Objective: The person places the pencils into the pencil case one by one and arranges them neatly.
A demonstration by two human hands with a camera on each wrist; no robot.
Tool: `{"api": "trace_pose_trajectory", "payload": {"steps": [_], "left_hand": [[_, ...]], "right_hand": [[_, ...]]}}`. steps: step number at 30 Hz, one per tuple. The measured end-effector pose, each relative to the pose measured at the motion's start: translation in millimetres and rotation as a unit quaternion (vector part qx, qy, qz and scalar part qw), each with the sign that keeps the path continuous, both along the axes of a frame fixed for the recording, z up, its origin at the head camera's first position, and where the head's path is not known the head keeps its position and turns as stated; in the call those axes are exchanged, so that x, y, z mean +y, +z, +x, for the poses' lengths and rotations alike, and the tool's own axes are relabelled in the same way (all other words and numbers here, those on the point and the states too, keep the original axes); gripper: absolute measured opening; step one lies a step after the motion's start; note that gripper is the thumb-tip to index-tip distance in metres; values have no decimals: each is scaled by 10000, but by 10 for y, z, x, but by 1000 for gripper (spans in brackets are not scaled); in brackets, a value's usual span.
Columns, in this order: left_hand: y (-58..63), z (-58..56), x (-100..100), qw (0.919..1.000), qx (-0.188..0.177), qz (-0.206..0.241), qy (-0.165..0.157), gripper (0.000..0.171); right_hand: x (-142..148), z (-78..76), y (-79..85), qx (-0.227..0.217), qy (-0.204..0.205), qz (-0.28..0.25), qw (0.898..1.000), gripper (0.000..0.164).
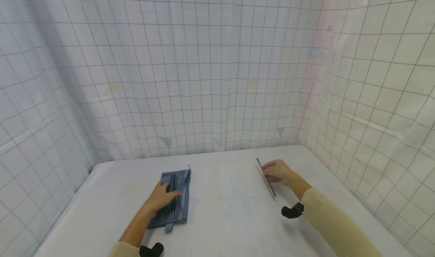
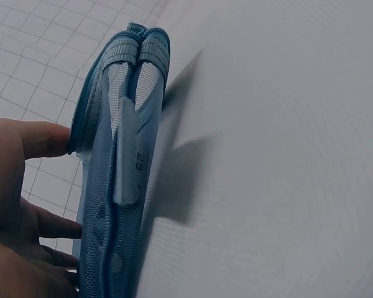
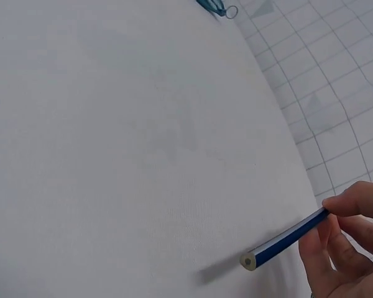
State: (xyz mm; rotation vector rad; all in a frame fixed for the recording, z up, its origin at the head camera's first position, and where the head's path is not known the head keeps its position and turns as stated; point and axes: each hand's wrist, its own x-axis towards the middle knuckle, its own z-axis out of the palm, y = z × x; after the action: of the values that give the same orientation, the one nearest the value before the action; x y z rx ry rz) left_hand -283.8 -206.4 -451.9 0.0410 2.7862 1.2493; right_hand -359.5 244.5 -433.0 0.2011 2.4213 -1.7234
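A blue mesh zip pencil case (image 1: 183, 202) lies flat on the left side of the table, several long thin pencils showing along its top. My left hand (image 1: 161, 198) rests on its upper face, thumb and fingers spread. Up close in the left wrist view, the fingertips touch the face of the case (image 2: 121, 217), whose zipped edge and fabric tab face the camera. Over the table's right side, my right hand (image 1: 279, 172) pinches a blue and silver pencil (image 3: 289, 239) between thumb and fingers. The pencil's flat, unsharpened end points away from that hand, tilted over the white surface.
A white cloth covers the table (image 1: 221, 211). White curtains with a dark grid (image 1: 204, 79) hang behind it and at both sides. A metal ring (image 1: 189, 167) sticks out at the case's far corner. Black wrist cameras (image 1: 293, 211) sit on both wrists.
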Motion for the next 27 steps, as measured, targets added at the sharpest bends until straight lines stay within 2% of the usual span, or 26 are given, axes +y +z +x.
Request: {"api": "trace_pose_trajectory", "payload": {"steps": [27], "left_hand": [[-2,24,-4,10000,-6,12,2,86]], "right_hand": [[-443,-12,-21,-152,148,-100,9997,27]]}}
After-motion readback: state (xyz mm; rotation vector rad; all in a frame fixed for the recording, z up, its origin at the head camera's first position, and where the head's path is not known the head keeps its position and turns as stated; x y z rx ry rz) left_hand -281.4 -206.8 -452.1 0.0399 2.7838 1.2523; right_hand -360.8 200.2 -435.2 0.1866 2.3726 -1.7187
